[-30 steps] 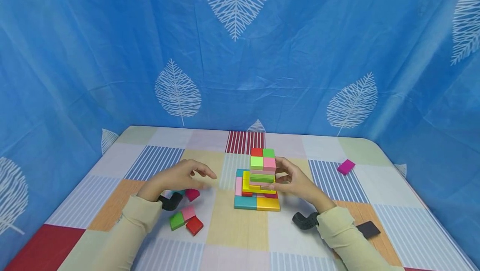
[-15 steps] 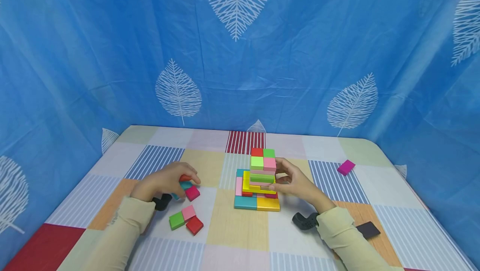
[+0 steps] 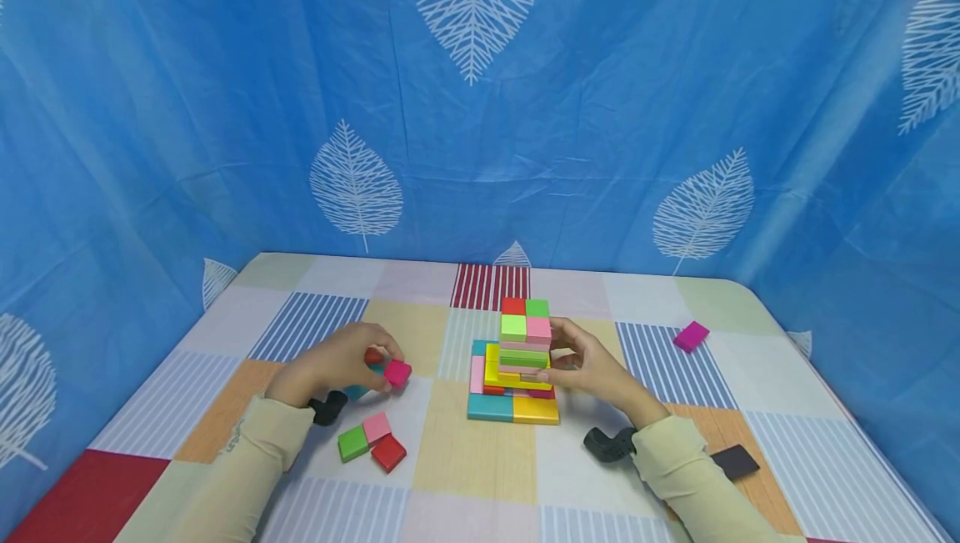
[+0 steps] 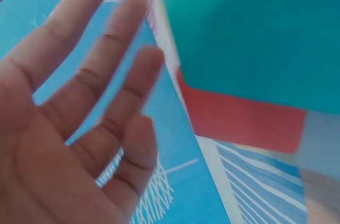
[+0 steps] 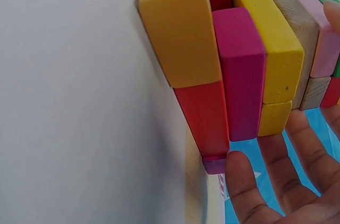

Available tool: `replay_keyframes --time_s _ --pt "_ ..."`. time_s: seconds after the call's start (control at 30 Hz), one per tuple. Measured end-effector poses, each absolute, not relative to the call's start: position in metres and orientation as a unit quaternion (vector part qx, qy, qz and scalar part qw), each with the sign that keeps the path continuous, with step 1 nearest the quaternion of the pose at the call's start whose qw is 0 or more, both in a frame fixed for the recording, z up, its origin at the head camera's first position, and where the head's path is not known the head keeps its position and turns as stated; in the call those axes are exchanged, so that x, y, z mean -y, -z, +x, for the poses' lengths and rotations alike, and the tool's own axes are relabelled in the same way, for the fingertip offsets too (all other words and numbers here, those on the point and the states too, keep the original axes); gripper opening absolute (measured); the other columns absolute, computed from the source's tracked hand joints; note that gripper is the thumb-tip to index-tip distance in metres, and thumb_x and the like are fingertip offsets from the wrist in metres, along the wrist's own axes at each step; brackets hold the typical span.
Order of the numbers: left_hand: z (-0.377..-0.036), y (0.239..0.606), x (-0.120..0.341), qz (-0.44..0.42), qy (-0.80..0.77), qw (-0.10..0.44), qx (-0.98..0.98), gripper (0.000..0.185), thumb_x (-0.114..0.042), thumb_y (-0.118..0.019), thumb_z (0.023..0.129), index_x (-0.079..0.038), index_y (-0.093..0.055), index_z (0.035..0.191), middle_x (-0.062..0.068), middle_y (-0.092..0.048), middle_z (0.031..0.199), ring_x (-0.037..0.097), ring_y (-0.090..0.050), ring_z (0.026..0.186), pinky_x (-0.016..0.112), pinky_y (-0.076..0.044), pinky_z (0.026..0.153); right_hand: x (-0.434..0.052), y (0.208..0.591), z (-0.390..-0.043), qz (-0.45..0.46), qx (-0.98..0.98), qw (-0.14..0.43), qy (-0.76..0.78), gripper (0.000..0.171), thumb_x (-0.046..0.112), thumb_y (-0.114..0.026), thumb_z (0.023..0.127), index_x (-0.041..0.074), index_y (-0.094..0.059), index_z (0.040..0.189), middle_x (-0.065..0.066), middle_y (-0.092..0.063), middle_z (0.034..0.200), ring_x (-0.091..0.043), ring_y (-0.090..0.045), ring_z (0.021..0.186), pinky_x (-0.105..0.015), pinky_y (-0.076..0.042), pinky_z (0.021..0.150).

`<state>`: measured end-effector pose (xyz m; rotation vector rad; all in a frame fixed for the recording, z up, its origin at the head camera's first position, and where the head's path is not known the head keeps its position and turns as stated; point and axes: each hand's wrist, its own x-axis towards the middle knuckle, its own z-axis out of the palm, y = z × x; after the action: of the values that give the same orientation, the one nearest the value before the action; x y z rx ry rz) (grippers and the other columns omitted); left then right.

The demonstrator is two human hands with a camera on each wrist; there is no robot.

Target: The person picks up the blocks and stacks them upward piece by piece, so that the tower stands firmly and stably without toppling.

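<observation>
- While the stepped block tower (image 3: 517, 359) stands several layers high at the middle of the table (image 3: 480, 476), loose pieces lie around it, so the build looks well along but, I judge, not finished.
- Its right side is steadied by the right hand (image 3: 588, 364), fingers curled against the upper layers and thumb low on the stack; the right wrist view shows fingertips (image 5: 249, 192) touching the yellow and magenta blocks.
- Left of the tower, the left hand (image 3: 337, 364) pinches a magenta block (image 3: 397, 373) at its fingertips, lifted just off the cloth, with a red block (image 3: 372, 355) and a teal block (image 3: 358, 389) close under the palm.
- Whether that hand touches the teal piece I cannot tell; the left wrist view is blurred.
- Nearer, a green block (image 3: 352, 443), a pink block (image 3: 377, 426) and another red square (image 3: 388, 452) sit together unused.
- Far right lies a lone magenta piece (image 3: 692, 335); near right, a black tile (image 3: 735, 461).
- Patchwork checks and stripes cover the table, and a blue leaf-print curtain (image 3: 480, 109) closes in every side.
</observation>
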<state>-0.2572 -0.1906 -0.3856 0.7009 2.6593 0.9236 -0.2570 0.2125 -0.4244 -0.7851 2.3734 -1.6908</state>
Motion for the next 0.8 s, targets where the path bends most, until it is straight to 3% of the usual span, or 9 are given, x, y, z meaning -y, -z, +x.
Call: replay_keyframes --time_s 0.13,0.33,0.43,0.8 --pt "-0.260 0.382 0.183 0.255 -0.360 0.103 -0.891 0.028 -0.009 -0.090 0.086 -0.009 -0.077 0.111 0.003 -0.072 0.111 0.031 -0.066 0.108 0.047 -0.062 0.088 -0.213 0.425 -0.257 -0.259 -0.785 0.060 0.559 0.069 0.008 -0.083 0.092 -0.005 -0.050 0.152 -0.022 -0.065 0.133 -0.033 -0.062 0.116 -0.034 -0.058 0.097" --pt "-0.262 0.371 0.166 0.286 -0.374 0.019 -0.882 0.030 -0.013 -0.087 0.092 -0.006 -0.077 0.119 0.005 -0.074 0.117 0.031 -0.065 0.106 0.053 -0.057 0.092 -0.213 0.426 -0.257 -0.265 -0.782 0.061 0.561 0.068 0.008 -0.082 0.093 -0.005 -0.050 0.151 -0.023 -0.064 0.137 -0.034 -0.062 0.119 -0.034 -0.058 0.098" --pt "-0.264 0.364 0.154 0.272 -0.400 -0.007 -0.875 0.033 -0.017 -0.087 0.093 -0.007 -0.078 0.122 0.005 -0.076 0.118 0.032 -0.065 0.107 0.049 -0.055 0.092 -0.214 0.427 -0.257 -0.265 -0.781 0.061 0.562 0.066 0.008 -0.082 0.094 -0.005 -0.051 0.151 -0.023 -0.063 0.138 -0.034 -0.062 0.119 -0.034 -0.057 0.099" --pt "-0.272 0.341 0.101 0.273 -0.472 -0.023 -0.838 0.039 -0.019 -0.084 0.096 -0.005 -0.075 0.132 0.009 -0.075 0.121 0.035 -0.063 0.110 0.040 -0.056 0.089 -0.213 0.425 -0.256 -0.267 -0.778 0.061 0.565 0.065 0.008 -0.081 0.095 -0.006 -0.050 0.151 -0.024 -0.063 0.136 -0.035 -0.061 0.118 -0.032 -0.057 0.098"
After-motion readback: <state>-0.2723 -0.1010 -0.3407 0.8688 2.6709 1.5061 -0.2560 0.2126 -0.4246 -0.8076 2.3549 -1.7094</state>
